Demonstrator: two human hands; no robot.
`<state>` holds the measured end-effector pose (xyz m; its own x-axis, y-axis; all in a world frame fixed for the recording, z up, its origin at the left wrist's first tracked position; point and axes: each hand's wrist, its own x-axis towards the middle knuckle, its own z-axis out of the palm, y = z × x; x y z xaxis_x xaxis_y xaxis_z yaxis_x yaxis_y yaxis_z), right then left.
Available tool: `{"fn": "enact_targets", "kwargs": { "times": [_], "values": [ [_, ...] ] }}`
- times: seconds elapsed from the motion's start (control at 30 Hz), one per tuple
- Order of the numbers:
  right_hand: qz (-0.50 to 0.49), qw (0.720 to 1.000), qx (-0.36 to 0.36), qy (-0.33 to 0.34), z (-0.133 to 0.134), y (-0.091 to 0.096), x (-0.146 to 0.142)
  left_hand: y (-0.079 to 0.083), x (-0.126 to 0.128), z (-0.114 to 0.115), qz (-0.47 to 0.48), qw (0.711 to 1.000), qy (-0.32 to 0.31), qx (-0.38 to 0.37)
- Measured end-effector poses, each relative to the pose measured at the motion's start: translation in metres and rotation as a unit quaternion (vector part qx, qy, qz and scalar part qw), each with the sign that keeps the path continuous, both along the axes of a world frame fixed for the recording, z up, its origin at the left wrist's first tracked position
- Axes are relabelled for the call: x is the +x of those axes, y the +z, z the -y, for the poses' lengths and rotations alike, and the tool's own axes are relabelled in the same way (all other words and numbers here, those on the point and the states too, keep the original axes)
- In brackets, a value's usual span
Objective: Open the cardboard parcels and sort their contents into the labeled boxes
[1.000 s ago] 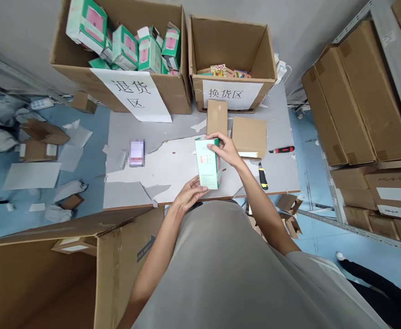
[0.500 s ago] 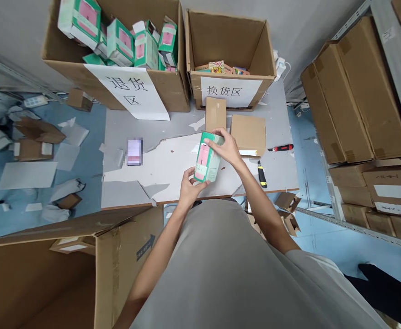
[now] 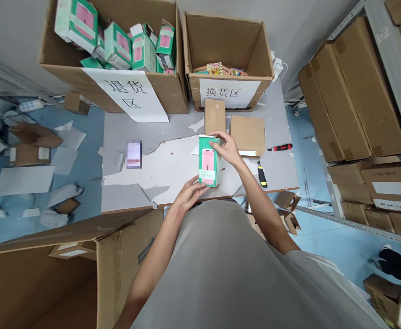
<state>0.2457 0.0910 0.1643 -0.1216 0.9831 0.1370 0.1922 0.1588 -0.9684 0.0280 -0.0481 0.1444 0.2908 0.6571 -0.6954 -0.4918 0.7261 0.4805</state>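
Observation:
Between my two hands is a green and white carton (image 3: 207,160) with a pink picture on its front, held above the near part of the table (image 3: 173,167). My left hand (image 3: 189,193) supports the carton at its lower end. The fingers of my right hand (image 3: 226,147) grip its upper right side. Just beyond the carton lie two brown cardboard boxes, a narrow one (image 3: 215,115) and a wider one (image 3: 247,132) with a white label.
A large box (image 3: 118,89) of similar green cartons and another box (image 3: 229,93) with colourful packs stand at the back. A phone (image 3: 134,154) lies left; a red cutter (image 3: 280,147) and a yellow cutter (image 3: 262,174) lie right. A big open carton (image 3: 107,269) stands near left.
The carton has turned from tilted to nearly straight, its pink front now facing me more fully. My left hand has shifted lower beneath it; my right hand keeps its hold near the top.

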Motion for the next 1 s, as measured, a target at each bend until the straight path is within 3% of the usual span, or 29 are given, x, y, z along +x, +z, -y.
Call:
{"fn": "enact_targets", "kwargs": {
  "times": [0.2, 0.4, 0.67, 0.8, 0.9, 1.0],
  "values": [
    [-0.017, 1.0, -0.01, 0.016, -0.001, 0.0, 0.001, -0.008, -0.002, -0.002, 0.012, 0.995, -0.087, 0.044],
    [0.003, 1.0, 0.003, 0.01, -0.005, -0.006, 0.001, -0.012, -0.008, -0.004, 0.014, 0.993, -0.106, 0.045],
    [0.125, 0.992, 0.012, -0.009, -0.006, -0.008, 0.001, -0.01, -0.009, -0.012, 0.032, 0.999, -0.013, 0.033],
    [0.225, 0.974, 0.015, 0.013, -0.017, 0.006, -0.001, -0.013, -0.017, -0.024, 0.049, 0.997, 0.039, -0.05],
    [0.281, 0.959, -0.002, 0.038, -0.033, 0.015, -0.01, -0.014, -0.026, -0.036, 0.086, 0.987, 0.042, -0.127],
    [0.305, 0.95, -0.022, 0.057, -0.051, 0.017, -0.02, -0.013, -0.034, -0.046, 0.113, 0.981, 0.038, -0.152]
  ]
}}
